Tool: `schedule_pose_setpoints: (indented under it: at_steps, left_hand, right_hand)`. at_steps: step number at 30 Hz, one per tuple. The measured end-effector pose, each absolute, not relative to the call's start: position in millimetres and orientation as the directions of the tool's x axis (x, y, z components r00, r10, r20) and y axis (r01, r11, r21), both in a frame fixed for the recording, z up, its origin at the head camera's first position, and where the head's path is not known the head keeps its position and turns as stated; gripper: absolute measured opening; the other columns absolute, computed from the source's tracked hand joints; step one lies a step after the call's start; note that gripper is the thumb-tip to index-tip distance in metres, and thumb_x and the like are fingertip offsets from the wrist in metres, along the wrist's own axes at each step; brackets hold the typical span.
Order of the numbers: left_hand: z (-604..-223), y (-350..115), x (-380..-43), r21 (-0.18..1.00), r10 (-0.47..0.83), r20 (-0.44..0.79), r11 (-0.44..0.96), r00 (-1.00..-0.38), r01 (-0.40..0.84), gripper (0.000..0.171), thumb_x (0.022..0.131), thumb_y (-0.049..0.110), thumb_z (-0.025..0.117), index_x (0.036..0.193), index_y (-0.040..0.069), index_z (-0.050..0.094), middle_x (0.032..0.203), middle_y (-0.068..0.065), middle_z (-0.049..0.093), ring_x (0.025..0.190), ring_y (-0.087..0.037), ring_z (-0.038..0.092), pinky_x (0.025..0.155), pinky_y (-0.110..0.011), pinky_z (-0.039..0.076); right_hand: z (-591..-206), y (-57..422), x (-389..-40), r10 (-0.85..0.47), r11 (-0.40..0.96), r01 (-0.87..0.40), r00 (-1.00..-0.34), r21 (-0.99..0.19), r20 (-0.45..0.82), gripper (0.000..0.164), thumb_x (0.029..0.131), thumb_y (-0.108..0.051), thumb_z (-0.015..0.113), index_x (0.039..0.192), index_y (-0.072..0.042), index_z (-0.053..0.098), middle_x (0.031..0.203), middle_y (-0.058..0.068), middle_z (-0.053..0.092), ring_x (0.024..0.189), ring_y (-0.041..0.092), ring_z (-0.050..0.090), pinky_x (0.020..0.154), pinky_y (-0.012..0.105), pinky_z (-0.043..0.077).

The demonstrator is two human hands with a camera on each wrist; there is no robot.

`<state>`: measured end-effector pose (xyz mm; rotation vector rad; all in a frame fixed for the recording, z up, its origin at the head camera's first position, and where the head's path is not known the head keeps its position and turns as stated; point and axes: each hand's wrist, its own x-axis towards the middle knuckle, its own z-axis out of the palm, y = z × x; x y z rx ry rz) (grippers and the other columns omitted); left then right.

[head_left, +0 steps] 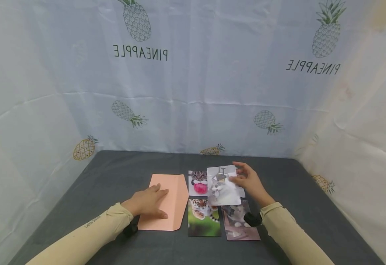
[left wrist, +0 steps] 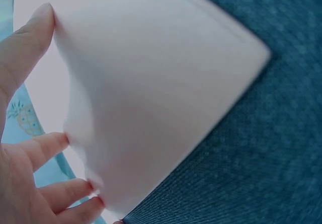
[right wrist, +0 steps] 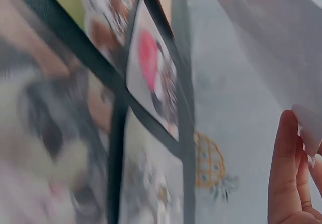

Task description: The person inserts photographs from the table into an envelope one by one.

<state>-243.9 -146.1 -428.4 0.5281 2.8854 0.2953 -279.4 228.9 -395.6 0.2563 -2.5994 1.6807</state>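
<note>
A peach envelope lies on the table with its flap side toward the right. My left hand rests on it with fingers spread; in the left wrist view the fingertips touch the pale paper. Raised above the other cards is a photo card with a light cat picture, which my right hand pinches by its right edge. The right wrist view shows the pale back of that card between thumb and fingers. Beneath it, another card is mostly hidden.
Left of the held card lies a card of a cat with a red ball. In front lie a tiger cub card and a cat card. Pineapple-print cloth hangs behind and beside the dark table.
</note>
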Motion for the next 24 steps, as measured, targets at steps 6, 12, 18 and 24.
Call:
schedule_pose_setpoints:
  at_steps: [6, 12, 18, 24]
  left_hand:
    - [-429, -146, -245, 0.225, 0.376, -0.146, 0.913, -0.915, 0.339, 0.092, 0.07, 0.061, 0.076, 0.144, 0.017, 0.046, 0.152, -0.021, 0.036, 0.137, -0.039, 0.04, 0.096, -0.061, 0.042]
    - [-429, -147, -245, 0.219, 0.378, -0.14, 0.913, -0.915, 0.343, 0.092, 0.07, 0.061, 0.076, 0.144, 0.016, 0.047, 0.152, -0.021, 0.036, 0.137, -0.039, 0.04, 0.094, -0.061, 0.043]
    - [-430, -148, -246, 0.225, 0.385, -0.133, 0.909, -0.913, 0.35, 0.091, 0.07, 0.061, 0.076, 0.144, 0.016, 0.047, 0.151, -0.021, 0.037, 0.137, -0.039, 0.04, 0.093, -0.061, 0.044]
    - [-432, -148, -246, 0.22, 0.384, -0.134, 0.911, -0.914, 0.35, 0.091, 0.07, 0.061, 0.076, 0.144, 0.017, 0.047, 0.151, -0.021, 0.037, 0.137, -0.038, 0.04, 0.094, -0.06, 0.044]
  right_hand:
    - [-409, 200, -281, -0.146, 0.379, -0.165, -0.982, -0.911, 0.117, 0.063, 0.085, -0.014, 0.075, 0.142, -0.013, 0.046, 0.119, 0.02, 0.05, 0.091, 0.019, 0.06, 0.074, 0.036, 0.054]
    - [-418, 173, -285, -0.19, 0.314, -0.149, -0.977, -0.938, 0.092, 0.062, 0.085, -0.009, 0.074, 0.141, -0.008, 0.047, 0.114, 0.02, 0.049, 0.084, 0.016, 0.061, 0.071, 0.031, 0.053]
    - [-427, 151, -290, -0.184, 0.276, -0.115, -0.981, -0.954, 0.065, 0.06, 0.083, -0.005, 0.075, 0.137, -0.01, 0.052, 0.11, 0.017, 0.05, 0.081, 0.015, 0.058, 0.07, 0.033, 0.051]
    - [-434, 139, -295, -0.204, 0.271, -0.091, -0.978, -0.958, 0.035, 0.063, 0.083, -0.005, 0.074, 0.14, -0.005, 0.048, 0.107, 0.017, 0.05, 0.08, 0.018, 0.059, 0.071, 0.034, 0.053]
